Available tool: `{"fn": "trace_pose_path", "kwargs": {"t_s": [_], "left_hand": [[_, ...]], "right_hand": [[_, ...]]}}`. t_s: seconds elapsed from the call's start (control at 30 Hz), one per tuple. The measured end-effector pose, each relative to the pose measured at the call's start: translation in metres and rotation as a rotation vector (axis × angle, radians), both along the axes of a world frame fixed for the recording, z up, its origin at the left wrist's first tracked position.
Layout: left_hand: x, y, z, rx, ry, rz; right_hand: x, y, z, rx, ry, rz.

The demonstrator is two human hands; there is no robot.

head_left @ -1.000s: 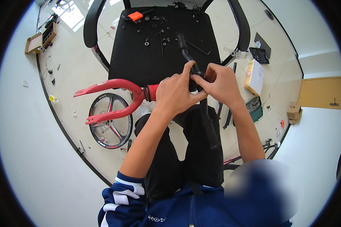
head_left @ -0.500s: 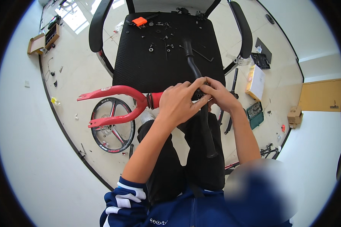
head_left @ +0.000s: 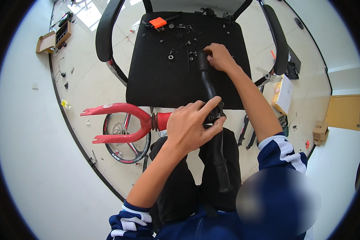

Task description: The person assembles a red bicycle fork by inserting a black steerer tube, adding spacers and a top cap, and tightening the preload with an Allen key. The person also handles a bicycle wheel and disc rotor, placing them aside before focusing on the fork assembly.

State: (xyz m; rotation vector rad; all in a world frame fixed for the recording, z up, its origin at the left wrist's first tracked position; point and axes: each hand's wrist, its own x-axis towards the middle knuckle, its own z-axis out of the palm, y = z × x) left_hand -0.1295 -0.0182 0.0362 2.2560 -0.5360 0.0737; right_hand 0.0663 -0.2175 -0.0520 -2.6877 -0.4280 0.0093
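My left hand is wrapped over the red tube of a bicycle fork, its thumb and index finger along the black stem. The fork lies sideways with its two legs pointing left. A black handlebar passes through the stem, one end over my lap and the other over the chair seat. Beside that far grip, my right hand reaches down to the seat with fingers pinched together; what they hold is hidden. Small bolts and nuts and a thin dark rod lie left of it.
The black chair seat stands ahead between two armrests. On it lies an orange piece among more hardware. A spoked wheel is on the floor at left. Boxes and loose parts are scattered on both sides.
My right hand has left the stem and moved up and away to the seat, where an L-shaped hex key showed before. The hex key is now out of sight. My left hand stays on the fork.
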Motion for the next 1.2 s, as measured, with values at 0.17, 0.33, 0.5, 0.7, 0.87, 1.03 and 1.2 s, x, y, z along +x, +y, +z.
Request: {"fn": "trace_pose_path", "kwargs": {"t_s": [0.17,0.33,0.5,0.7,0.87,1.03,1.2], "left_hand": [[-0.001,-0.009,-0.002,-0.004,-0.036,-0.006],[0.0,-0.018,-0.003,-0.011,-0.022,0.014],[0.0,-0.022,-0.003,-0.05,-0.018,0.034],[0.001,-0.019,0.0,-0.069,0.021,0.05],[-0.002,-0.014,-0.002,-0.063,0.034,0.048],[-0.001,-0.012,-0.003,-0.076,0.016,0.038],[-0.001,-0.013,-0.003,-0.023,0.003,0.011]], "right_hand": [[-0.013,-0.014,0.026,0.222,-0.045,-0.037],[-0.13,-0.039,0.112,0.908,0.171,-0.094],[-0.182,-0.026,0.119,0.74,0.21,-0.156],[-0.186,-0.018,0.105,0.773,0.166,-0.129],[-0.183,-0.014,0.112,0.587,0.016,0.046],[-0.173,-0.022,0.132,0.373,0.037,0.242],[-0.167,-0.011,0.143,0.046,0.036,0.278]]}}
